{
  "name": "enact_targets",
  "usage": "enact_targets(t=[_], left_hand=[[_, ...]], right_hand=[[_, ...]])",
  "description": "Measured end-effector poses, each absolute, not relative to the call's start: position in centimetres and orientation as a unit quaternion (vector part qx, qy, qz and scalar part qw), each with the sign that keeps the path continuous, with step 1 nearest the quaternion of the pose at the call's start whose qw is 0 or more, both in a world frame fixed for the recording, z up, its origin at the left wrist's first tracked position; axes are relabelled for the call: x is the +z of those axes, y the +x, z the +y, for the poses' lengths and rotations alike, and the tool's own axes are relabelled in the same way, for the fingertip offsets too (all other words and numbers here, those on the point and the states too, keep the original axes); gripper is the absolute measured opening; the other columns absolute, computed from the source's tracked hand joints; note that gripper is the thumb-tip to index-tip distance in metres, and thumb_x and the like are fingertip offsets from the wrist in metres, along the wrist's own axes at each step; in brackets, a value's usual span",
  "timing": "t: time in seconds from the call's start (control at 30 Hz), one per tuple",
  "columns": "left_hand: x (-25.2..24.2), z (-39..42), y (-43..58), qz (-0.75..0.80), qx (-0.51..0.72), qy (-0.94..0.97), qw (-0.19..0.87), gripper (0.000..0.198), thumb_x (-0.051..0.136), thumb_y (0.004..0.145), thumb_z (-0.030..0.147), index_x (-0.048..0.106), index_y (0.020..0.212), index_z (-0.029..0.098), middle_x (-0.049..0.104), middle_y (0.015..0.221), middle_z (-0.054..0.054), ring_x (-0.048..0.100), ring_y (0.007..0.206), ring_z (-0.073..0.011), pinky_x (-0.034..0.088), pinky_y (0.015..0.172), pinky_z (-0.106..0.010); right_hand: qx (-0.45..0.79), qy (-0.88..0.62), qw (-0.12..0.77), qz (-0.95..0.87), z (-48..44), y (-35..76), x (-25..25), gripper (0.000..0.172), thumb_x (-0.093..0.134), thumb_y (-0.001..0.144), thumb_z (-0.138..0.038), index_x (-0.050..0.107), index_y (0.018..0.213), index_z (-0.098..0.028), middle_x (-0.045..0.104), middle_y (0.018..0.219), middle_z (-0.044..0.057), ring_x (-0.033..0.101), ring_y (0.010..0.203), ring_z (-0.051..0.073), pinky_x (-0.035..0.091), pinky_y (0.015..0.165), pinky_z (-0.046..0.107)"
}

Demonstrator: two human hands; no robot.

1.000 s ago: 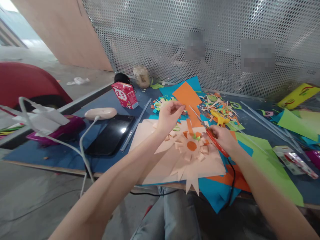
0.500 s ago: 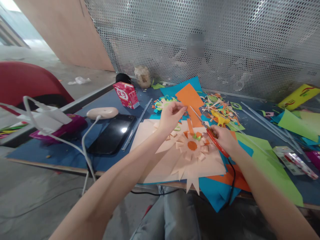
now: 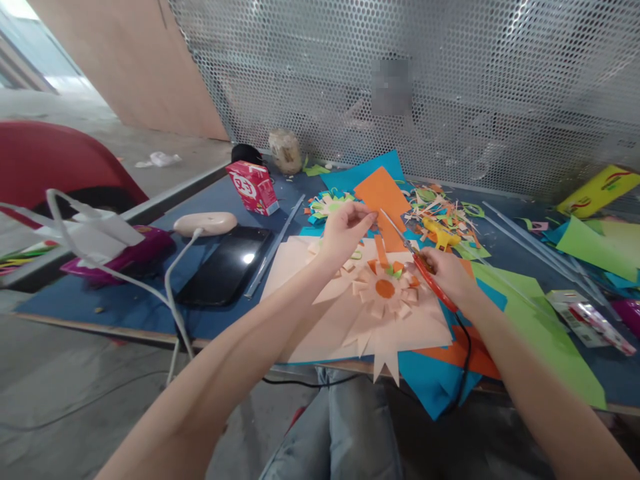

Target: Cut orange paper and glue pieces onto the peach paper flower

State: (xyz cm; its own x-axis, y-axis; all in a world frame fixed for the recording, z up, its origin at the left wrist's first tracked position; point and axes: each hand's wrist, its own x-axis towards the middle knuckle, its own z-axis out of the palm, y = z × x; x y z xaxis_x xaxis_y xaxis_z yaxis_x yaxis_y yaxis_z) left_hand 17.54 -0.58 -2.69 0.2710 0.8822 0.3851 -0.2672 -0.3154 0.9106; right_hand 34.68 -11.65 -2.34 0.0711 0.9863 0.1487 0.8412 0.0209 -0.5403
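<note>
My left hand is closed in a pinch over the papers. A bit of orange shows by its fingertips, but what they hold is too small to make out. In my right hand is a pair of scissors with red-orange handles, blades pointing up and left towards the left fingertips. Behind the blades lies an orange paper sheet. Below the hands, a peach paper flower with an orange centre and looped petals rests on peach paper sheets. A narrow orange strip lies above the flower.
Paper scraps and a yellow glue gun lie behind my right hand. Green paper is at right. A black phone, white power bank, red box and jar stand left. A perforated metal panel rises behind.
Both hands keep nearly the same pose, with slight shifts of the left fingers and the scissors. The camera view has moved a little.
</note>
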Motion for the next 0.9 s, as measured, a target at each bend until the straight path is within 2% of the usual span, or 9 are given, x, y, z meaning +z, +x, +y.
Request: enact_targets(t=[0.4,0.9], left_hand=[[-2.12,-1.07,17.85,0.283,0.525,0.548,0.586,0.011,0.064,0.068,0.014,0.053,0.066,0.015,0.059,0.052,0.003,0.054,0.047,-0.0054,0.041,0.043,-0.015],[-2.14,-1.21,17.92,0.272,0.506,0.551,0.605,0.011,0.062,0.071,0.015,0.051,0.067,0.014,0.058,0.052,0.004,0.050,0.043,-0.0037,0.040,0.043,-0.015]], right_hand=[[0.136,-0.683,0.246,-0.674,-11.64,34.91,-2.58,0.027,0.051,0.075,-0.044,0.041,0.067,-0.021,0.048,0.060,-0.002,0.044,0.055,0.012,0.029,0.050,0.023],[0.137,-0.677,0.264,-0.673,-11.55,34.92,-2.77,0.031,0.053,0.073,-0.050,0.044,0.067,-0.020,0.051,0.060,-0.002,0.045,0.055,0.012,0.031,0.051,0.023]])
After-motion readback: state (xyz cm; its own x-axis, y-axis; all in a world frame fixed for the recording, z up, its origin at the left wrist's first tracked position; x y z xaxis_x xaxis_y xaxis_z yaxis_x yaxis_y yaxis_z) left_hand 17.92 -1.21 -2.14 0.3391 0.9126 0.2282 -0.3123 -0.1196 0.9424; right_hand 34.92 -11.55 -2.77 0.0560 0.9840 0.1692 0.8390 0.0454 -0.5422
